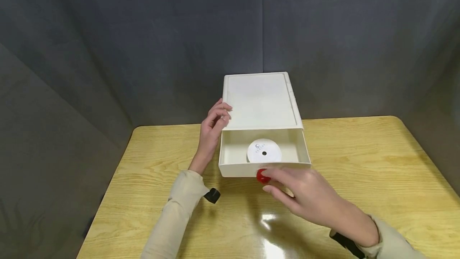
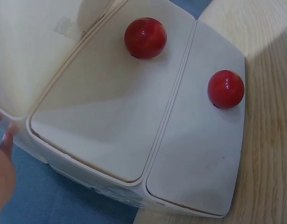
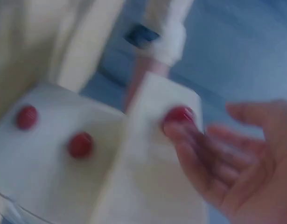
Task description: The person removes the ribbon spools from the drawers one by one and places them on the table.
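The right hand (image 1: 305, 193), fingers unclenched, touches the drawer (image 1: 237, 170) knob (image 1: 262, 179); the left hand (image 1: 212, 125) rests loose fingers on the cabinet (image 1: 260, 101). Drawer-moving seems the step; next move needs steady bracing.

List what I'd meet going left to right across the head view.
Left sleeve → left hand → red knob → right hand → right sleeve.

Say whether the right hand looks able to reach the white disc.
Likely yes: the drawer stands open and nothing covers the white disc; the right hand, at the red knob, should only need to clear the front wall.
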### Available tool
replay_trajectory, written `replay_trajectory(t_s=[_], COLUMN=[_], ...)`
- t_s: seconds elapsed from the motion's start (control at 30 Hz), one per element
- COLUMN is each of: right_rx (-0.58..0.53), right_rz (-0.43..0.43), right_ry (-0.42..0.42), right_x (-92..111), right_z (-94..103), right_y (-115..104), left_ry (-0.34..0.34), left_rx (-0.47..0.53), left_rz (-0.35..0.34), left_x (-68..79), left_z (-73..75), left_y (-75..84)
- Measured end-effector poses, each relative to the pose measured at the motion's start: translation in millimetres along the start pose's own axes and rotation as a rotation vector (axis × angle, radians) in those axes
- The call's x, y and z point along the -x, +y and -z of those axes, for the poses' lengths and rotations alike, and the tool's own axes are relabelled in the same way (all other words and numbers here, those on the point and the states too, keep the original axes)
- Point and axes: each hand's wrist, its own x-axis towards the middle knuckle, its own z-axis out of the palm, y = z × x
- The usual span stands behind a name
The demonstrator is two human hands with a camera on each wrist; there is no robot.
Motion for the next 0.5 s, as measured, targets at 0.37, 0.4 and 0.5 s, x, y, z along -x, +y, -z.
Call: replay_trajectory(t_s=[0.37, 0.4, 0.5], right_rx=[-0.195, -0.195, -0.183], right_rz=[-0.092, -0.111, -0.152], right_ry=[-0.009, -0.017, -0.054], right_x=[-24.3, -25.5, -28.7], right_z=[43.8, 45.4, 47.7], right_y=[25.5, 27.8, 33.8], left_ry=[0.014, 0.012, 0.009], left_rx=[0.011, 0.012, 0.019], left_rz=[-0.01, -0.01, -0.012], left_x=[0.6, 0.7, 1.0], left_z=[-4.0, -4.1, -4.3], left_y=[-0.9, -0.8, -1.0])
